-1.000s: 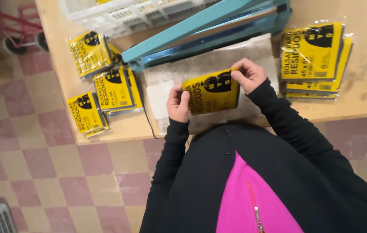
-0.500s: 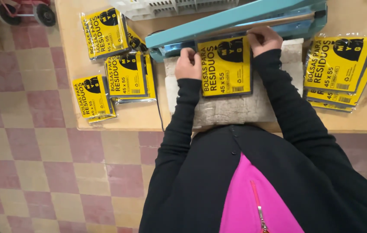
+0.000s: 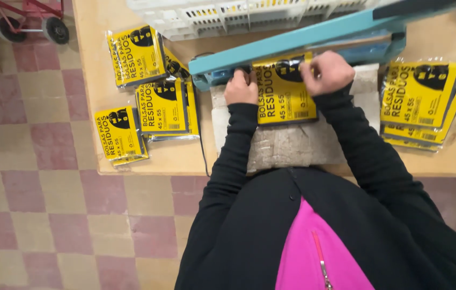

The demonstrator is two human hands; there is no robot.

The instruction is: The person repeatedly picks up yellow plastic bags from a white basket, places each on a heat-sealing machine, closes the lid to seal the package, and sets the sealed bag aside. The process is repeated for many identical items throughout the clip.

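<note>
Both my hands hold one yellow plastic packet (image 3: 284, 91) flat on a grey cloth pad (image 3: 292, 142). My left hand (image 3: 241, 86) grips its left edge and my right hand (image 3: 329, 72) pinches its top right corner. The packet's top edge sits under the raised teal arm of a heat sealer (image 3: 314, 37) that runs across the table in front of me.
Stacks of the same yellow packets lie on the wooden table (image 3: 174, 156): three piles at the left (image 3: 155, 104) and one at the right (image 3: 418, 102). A white slatted crate (image 3: 228, 16) stands behind the sealer. A red wheeled cart (image 3: 35, 21) is on the checkered floor.
The packet was turned upright and pushed forward from near my body until its top edge reached the sealer jaw. Both hands moved forward with it.
</note>
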